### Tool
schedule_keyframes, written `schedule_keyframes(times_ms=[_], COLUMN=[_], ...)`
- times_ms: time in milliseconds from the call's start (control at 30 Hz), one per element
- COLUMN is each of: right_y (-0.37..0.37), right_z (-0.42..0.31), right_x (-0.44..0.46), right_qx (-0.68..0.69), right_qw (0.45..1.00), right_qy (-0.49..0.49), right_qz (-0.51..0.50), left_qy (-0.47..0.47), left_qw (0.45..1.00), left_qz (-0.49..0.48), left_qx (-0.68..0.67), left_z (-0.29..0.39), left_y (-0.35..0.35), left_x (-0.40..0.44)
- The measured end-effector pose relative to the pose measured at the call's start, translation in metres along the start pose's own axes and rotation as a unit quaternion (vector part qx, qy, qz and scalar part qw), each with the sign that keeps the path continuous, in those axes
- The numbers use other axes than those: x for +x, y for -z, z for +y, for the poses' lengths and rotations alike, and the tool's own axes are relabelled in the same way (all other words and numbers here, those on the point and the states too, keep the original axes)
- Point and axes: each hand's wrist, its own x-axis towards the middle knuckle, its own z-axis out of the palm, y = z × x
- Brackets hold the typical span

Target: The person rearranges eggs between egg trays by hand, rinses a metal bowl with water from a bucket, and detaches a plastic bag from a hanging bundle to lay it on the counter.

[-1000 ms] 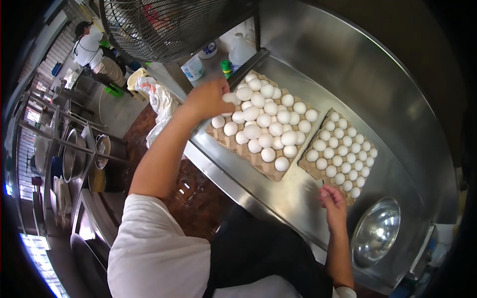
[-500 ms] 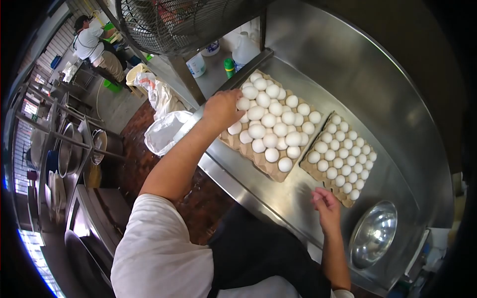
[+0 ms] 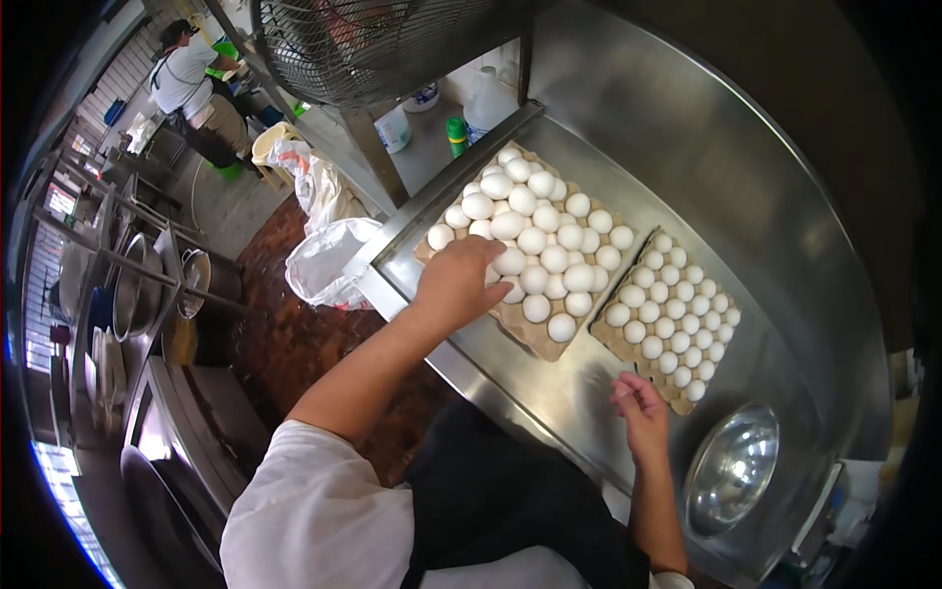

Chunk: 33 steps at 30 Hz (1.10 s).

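My left hand (image 3: pixel 459 282) is over the near edge of the larger egg tray (image 3: pixel 535 336), thumb and fingers closed around a white egg (image 3: pixel 492 276), partly hidden. White eggs (image 3: pixel 532 240) fill this cardboard tray, several lying loose on top of the others. My right hand (image 3: pixel 643 404) hovers above the steel surface by the near corner of the smaller-looking second tray (image 3: pixel 610 336). Its fingers are curled together, with nothing visible in them. Rows of white eggs (image 3: pixel 672 308) sit in that second tray.
A shiny steel bowl (image 3: pixel 734 471) stands at the right on the steel counter (image 3: pixel 549 393). A wire-caged fan (image 3: pixel 353 49) hangs above the far left. White plastic bags (image 3: pixel 329 260) lie beyond the counter edge. Farther off, another person (image 3: pixel 186 88) works.
My left hand has moved from the tray's far-left edge toward me and right, along its near side. Eggs at the left corner are now uncovered. My right hand stays almost still.
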Motion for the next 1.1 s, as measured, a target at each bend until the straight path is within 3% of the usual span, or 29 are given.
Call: schedule_keyframes(times_ms=[700,1100], right_y=[-0.006,-0.035], right_z=[-0.009,-0.082], right_x=[0.009,0.066], right_qx=[0.014,-0.087], right_qw=[1.000,0.985], right_qy=[-0.015,0.143], right_qz=[-0.015,-0.047], left_qy=[0.015,0.033], left_qw=[1.000,0.996], left_qz=[0.007,0.070], left_qx=[-0.013,-0.039], left_z=[-0.006,-0.005], left_y=[-0.018,-0.025], left_x=[0.014,0.004])
